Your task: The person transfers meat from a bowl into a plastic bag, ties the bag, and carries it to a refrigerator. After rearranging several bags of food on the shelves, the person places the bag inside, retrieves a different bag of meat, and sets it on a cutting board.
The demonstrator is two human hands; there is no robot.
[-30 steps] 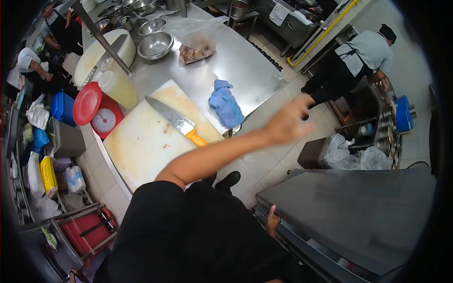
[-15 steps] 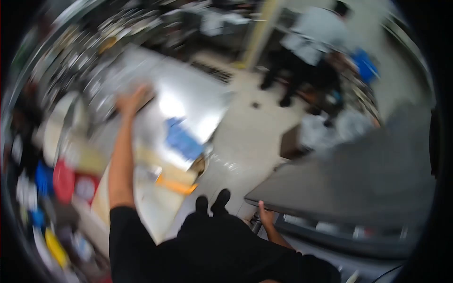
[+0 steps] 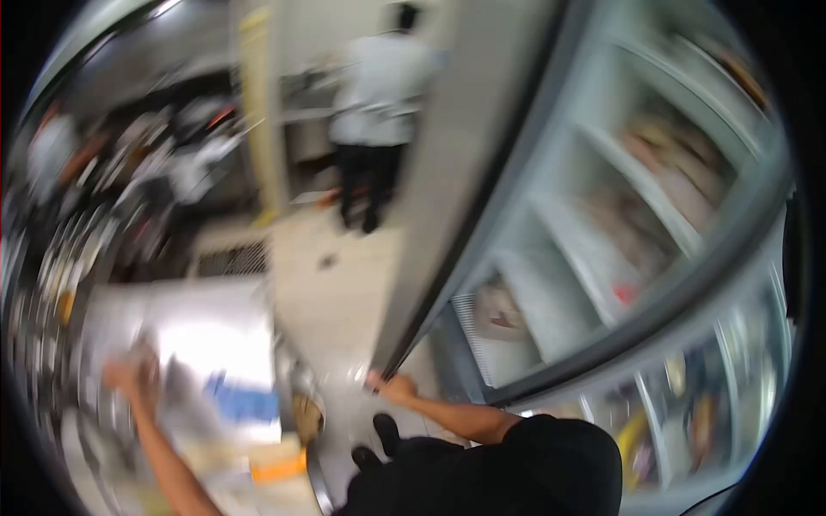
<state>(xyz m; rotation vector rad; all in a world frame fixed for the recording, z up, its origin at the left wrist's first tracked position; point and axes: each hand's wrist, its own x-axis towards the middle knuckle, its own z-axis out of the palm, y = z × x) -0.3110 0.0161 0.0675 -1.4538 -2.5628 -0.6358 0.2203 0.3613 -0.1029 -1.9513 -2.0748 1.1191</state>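
The picture is smeared by motion. My right hand (image 3: 391,387) grips the lower edge of a grey freezer lid (image 3: 465,172), which stands raised. Under it the chest freezer (image 3: 551,310) shows white compartments holding wrapped food packs (image 3: 641,232). My left hand (image 3: 129,374) is stretched out over the steel table (image 3: 215,331), too blurred to tell whether it holds anything. A blue cloth (image 3: 241,400) lies just to the right of that hand. The knife's orange handle (image 3: 277,469) lies on the cutting board (image 3: 215,460) nearer to me.
A person in a white top and dark trousers (image 3: 379,95) stands on the tiled floor (image 3: 327,284) beyond the freezer. More people and metal kitchenware blur together at the far left (image 3: 77,172). A second glass-fronted section (image 3: 688,404) shows at lower right.
The freezer lid, flat and closed before, is now lifted by my right hand. The view has swung right and up. My left arm has stayed out over the table, near the blue cloth.
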